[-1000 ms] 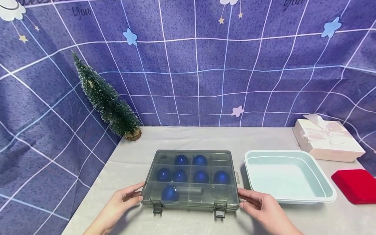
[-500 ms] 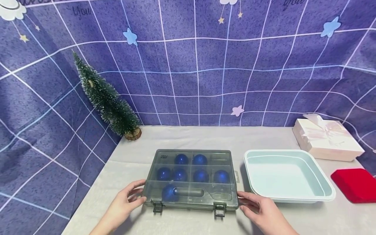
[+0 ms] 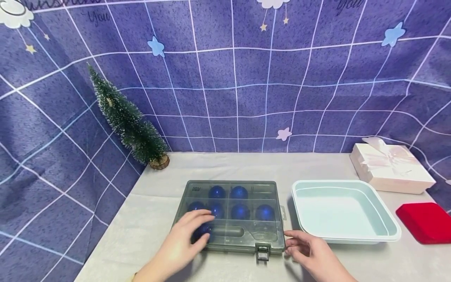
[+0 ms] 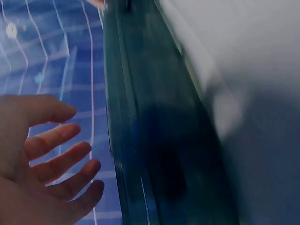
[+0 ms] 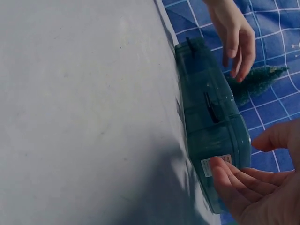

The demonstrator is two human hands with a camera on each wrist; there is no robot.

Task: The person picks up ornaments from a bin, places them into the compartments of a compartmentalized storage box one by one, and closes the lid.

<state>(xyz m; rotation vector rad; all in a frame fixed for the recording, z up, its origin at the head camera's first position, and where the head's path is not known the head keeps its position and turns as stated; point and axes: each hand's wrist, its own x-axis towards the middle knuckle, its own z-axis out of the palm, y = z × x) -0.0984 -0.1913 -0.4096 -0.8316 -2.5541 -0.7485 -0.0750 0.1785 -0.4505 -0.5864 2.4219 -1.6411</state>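
Observation:
A flat, see-through grey plastic storage case (image 3: 251, 226) lies on the table in the head view, its lid down. Several shiny blue balls (image 3: 265, 212) show through it in separate compartments. My left hand (image 3: 177, 239) hovers above the case's front left part, fingers loosely bent and apart; it hides the left latch and part of some balls. In the left wrist view the same hand holds nothing. At the front right corner, my right hand (image 3: 311, 250) has its fingertips against or very near the case's side. The right latch (image 3: 262, 252) hangs at the front edge.
A pale blue tray (image 3: 352, 239) stands to the right of the case. Behind it are a white gift box (image 3: 394, 166) with a ribbon and, further right, a red object (image 3: 428, 223). A small frosted Christmas tree (image 3: 127, 117) leans at the back left, before a purple cloth.
My left hand has left the case's left side and moved right, over its front left part. The right hand stays at the right corner. The case has stayed in place.

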